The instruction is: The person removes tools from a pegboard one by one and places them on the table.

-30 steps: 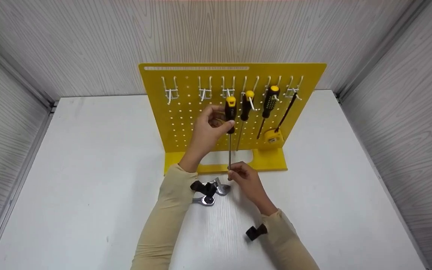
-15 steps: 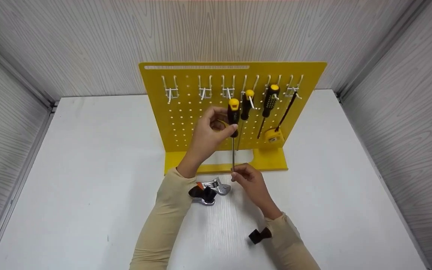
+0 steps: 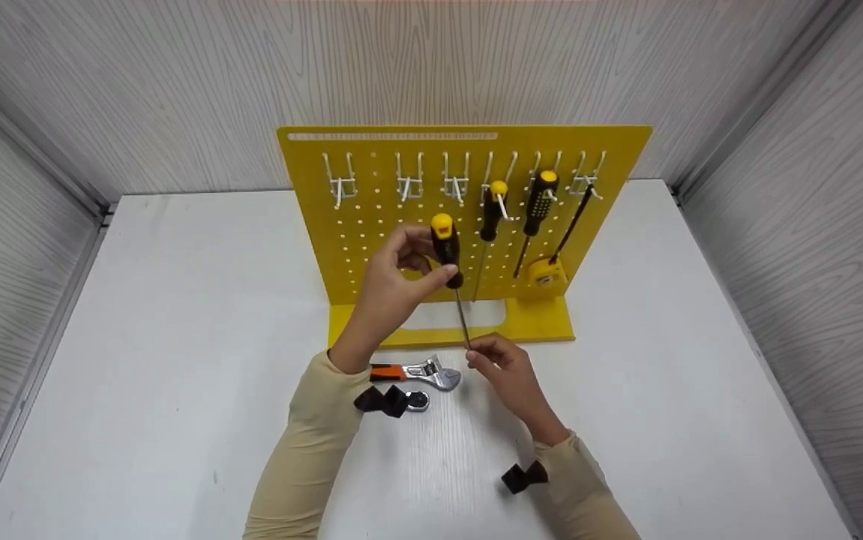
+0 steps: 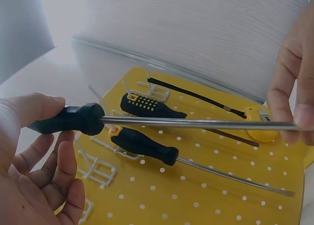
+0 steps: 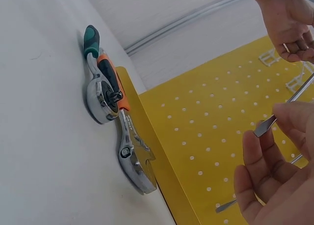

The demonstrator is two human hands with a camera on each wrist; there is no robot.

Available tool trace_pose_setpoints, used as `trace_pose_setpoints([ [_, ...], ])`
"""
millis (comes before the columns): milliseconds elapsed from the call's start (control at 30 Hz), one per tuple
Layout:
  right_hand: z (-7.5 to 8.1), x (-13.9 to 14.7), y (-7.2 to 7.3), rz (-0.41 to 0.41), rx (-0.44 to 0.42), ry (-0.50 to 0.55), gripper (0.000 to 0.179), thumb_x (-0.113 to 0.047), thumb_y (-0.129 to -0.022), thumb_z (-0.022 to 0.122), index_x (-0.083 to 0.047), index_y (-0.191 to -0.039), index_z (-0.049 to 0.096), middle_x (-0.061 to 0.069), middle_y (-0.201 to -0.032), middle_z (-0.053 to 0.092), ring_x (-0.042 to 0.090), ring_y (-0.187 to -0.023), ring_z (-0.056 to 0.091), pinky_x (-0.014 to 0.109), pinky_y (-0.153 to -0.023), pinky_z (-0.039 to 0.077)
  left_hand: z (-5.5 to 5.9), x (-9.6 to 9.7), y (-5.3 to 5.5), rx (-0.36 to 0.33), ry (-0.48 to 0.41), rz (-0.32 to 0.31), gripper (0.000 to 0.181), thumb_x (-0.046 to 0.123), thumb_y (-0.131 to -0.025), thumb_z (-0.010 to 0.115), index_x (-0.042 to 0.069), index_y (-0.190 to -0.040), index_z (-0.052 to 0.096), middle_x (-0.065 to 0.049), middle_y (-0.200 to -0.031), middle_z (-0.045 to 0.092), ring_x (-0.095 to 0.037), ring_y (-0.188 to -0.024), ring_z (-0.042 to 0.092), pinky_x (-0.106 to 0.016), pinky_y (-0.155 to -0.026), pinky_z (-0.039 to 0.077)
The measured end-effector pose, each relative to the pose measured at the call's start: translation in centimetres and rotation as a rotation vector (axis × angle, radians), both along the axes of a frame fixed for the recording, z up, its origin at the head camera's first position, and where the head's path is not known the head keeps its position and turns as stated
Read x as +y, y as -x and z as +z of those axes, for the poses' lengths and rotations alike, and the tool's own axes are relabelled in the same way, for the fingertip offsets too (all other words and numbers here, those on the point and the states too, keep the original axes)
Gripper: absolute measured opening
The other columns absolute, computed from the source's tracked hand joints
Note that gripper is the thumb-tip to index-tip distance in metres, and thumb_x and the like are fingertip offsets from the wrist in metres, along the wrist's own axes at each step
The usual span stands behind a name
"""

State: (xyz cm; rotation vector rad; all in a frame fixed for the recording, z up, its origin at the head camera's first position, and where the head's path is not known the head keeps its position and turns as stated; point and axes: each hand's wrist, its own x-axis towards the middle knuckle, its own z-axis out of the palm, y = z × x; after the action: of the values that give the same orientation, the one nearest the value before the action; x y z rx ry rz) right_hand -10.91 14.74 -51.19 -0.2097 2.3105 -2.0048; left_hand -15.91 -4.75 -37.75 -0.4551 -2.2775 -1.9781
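A flat-blade screwdriver (image 3: 445,241) with a black handle and yellow end is held in front of the yellow pegboard (image 3: 371,262), handle up and slightly tilted. My left hand (image 3: 390,281) grips its handle between thumb and fingers. Down at the blade end, my right hand (image 3: 502,371) pinches the shaft just above the flat tip (image 5: 265,126). In the left wrist view the steel shaft (image 4: 196,123) runs from the left hand across to the right fingers. Two other screwdrivers, one plain-handled (image 4: 142,144) and one dotted (image 4: 147,107), hang on hooks behind it.
An adjustable wrench (image 3: 431,373) with an orange and black handle lies on the white table (image 3: 176,360) before the board. Beside it is a ratchet wrench (image 5: 102,95) with a green handle. A yellow tape measure (image 3: 546,274) hangs at the board's right. White hooks (image 3: 341,187) line the upper left.
The screwdriver's handle has moved down, left and away from the hooks, so it tilts more. My left hand moved with it; the right hand shifted slightly right and down.
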Motion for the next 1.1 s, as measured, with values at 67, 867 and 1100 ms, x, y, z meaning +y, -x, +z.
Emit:
trace_pose_setpoints([
  [67,-0.2,-0.1,-0.4,0.012,0.018,-0.017,0.015,-0.004,-0.091,0.063,0.007,-0.101,0.065,0.023,-0.099,0.063,0.009,-0.079,0.061,0.022,-0.077,0.051,-0.4,-0.5,-0.3,-0.004,0.011,0.008,0.040,0.012,-0.083,0.074,0.001,-0.117,0.055,-0.012,-0.100,0.064,-0.018,-0.089,0.057,-0.031,-0.082,0.047],
  [867,-0.8,0.3,-2.1,0.171,0.035,-0.169,0.017,-0.010,-0.093,0.063,-0.001,-0.106,0.069,0.021,-0.099,0.067,0.004,-0.085,0.056,0.021,-0.082,0.048,-6.5,-8.6,-4.7,-0.227,-0.224,0.094,0.029,0.000,-0.085,0.064,0.006,-0.111,0.052,0.000,-0.100,0.064,-0.014,-0.095,0.060,-0.022,-0.087,0.050],
  [1100,-1.0,0.4,-2.5,0.231,0.013,-0.134,0.019,-0.011,-0.093,0.062,0.001,-0.106,0.068,0.023,-0.088,0.064,0.003,-0.071,0.056,0.021,-0.070,0.049,-8.2,-10.5,-6.5,-0.263,-0.276,0.060,0.029,-0.003,-0.085,0.064,0.011,-0.108,0.054,0.005,-0.099,0.068,-0.011,-0.095,0.064,-0.023,-0.086,0.052],
])
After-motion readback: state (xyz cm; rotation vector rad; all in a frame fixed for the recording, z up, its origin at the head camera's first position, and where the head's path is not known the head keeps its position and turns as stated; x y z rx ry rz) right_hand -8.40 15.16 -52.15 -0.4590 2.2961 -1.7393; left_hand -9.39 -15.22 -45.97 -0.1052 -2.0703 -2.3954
